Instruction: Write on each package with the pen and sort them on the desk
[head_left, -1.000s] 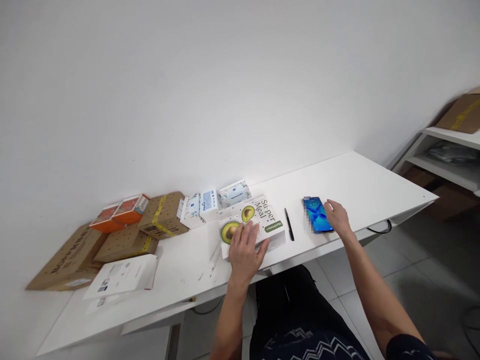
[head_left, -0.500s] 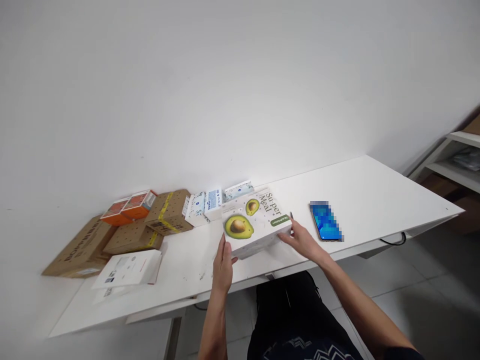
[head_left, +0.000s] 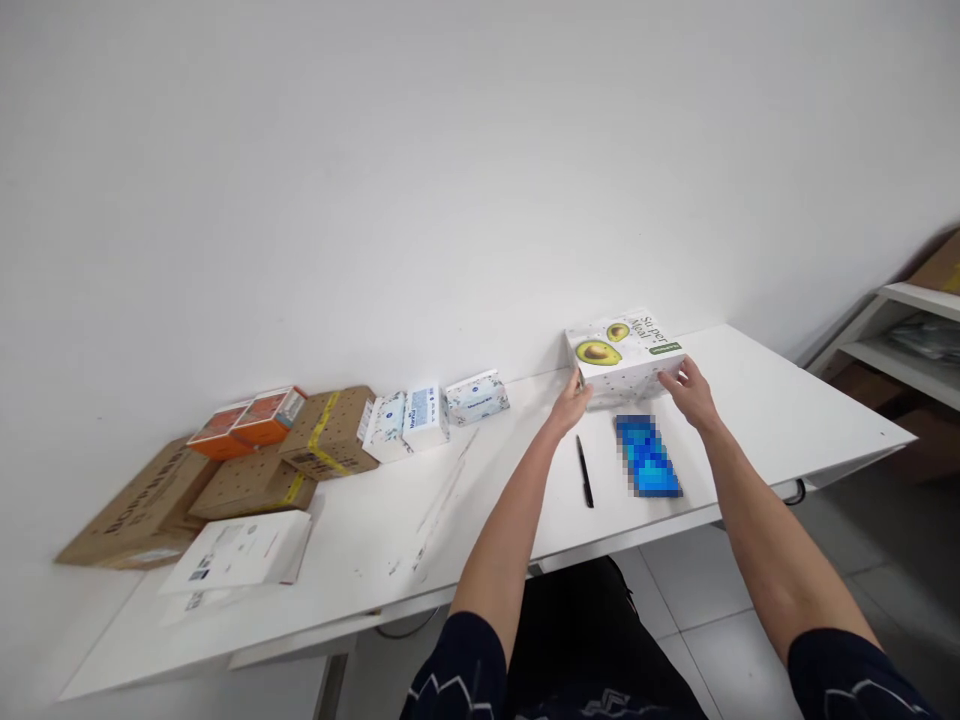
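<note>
In the head view, the person reaches both arms out over the white table (head_left: 787,400). The left hand (head_left: 571,404) presses against the near left corner of the avocado-print box (head_left: 626,356), fingers curled onto its side. The right hand (head_left: 691,390) grips the box's right end, fingers wrapped over the edge. So the box is clamped between the two hands, at the far side of the table close to the wall, just beyond the blue phone (head_left: 647,457). Whether its underside rests on the tabletop or hangs slightly above it cannot be told.

Nearer the person, a black pen (head_left: 585,470) lies just left of the phone. Further left along the wall sit three small white packets (head_left: 431,410), then a brown carton with yellow tape (head_left: 330,430), orange boxes (head_left: 244,420), a large flat cardboard box (head_left: 124,510) and a white envelope (head_left: 240,550).

As a judgement, the box appears to be at or almost at a resting spot by the wall; what seems left is letting go and drawing the hands back.
</note>
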